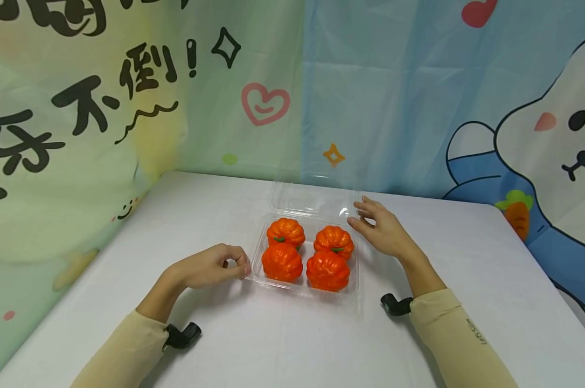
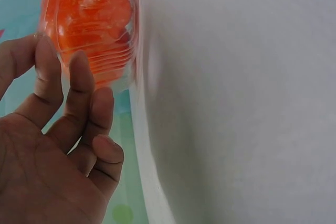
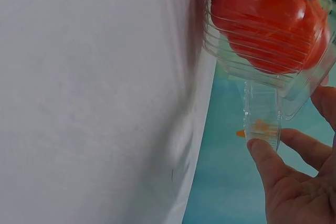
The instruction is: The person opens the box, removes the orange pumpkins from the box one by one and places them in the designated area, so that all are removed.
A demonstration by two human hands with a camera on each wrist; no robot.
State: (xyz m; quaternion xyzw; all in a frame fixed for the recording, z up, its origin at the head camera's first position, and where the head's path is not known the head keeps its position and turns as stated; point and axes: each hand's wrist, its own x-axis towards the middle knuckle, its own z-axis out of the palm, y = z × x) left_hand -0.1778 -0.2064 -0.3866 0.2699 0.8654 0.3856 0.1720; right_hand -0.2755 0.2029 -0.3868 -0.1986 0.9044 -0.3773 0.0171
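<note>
A clear plastic clamshell box (image 1: 304,288) sits on the table with its lid (image 1: 317,199) raised at the back. Inside are several small orange pumpkins (image 1: 327,271) with green stems. At the box's near left corner, my left hand (image 1: 217,265) pinches the rim between thumb and forefinger; its other fingers (image 2: 79,85) are bent beside the ribbed wall. My right hand (image 1: 382,229) is at the lid's right edge, thumb apart from the fingers. In the right wrist view its fingertips (image 3: 257,145) touch or nearly touch the lid's edge; no firm hold is visible.
The box stands on a white-covered table (image 1: 297,345). A printed cloth backdrop (image 1: 370,108) with a cartoon animal hangs behind and along the left side. Black wrist mounts (image 1: 183,335) stick out from both sleeves.
</note>
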